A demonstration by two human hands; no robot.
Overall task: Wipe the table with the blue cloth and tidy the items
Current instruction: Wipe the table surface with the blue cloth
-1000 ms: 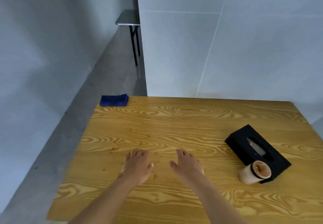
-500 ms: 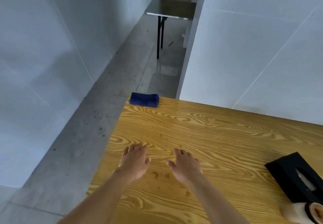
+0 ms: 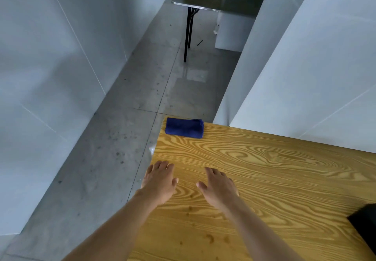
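Both hands out over the desk (image 3: pixel 274 179) now, palms down; the left hand (image 3: pixel 159 181) sits right at the left edge, fingers spread and empty; the right hand (image 3: pixel 218 186) is beside it, flat and holding nothing; the blue cloth (image 3: pixel 184 128) lies folded at the far left corner, apart from both; a black box (image 3: pixel 364 226) peeks in at the right edge.

Two hands — left hand (image 3: pixel 159 181), right hand (image 3: pixel 218 187) — one blue cloth (image 3: pixel 184 128), two tables (wooden table (image 3: pixel 274 179), grey table (image 3: pixel 215 0)).
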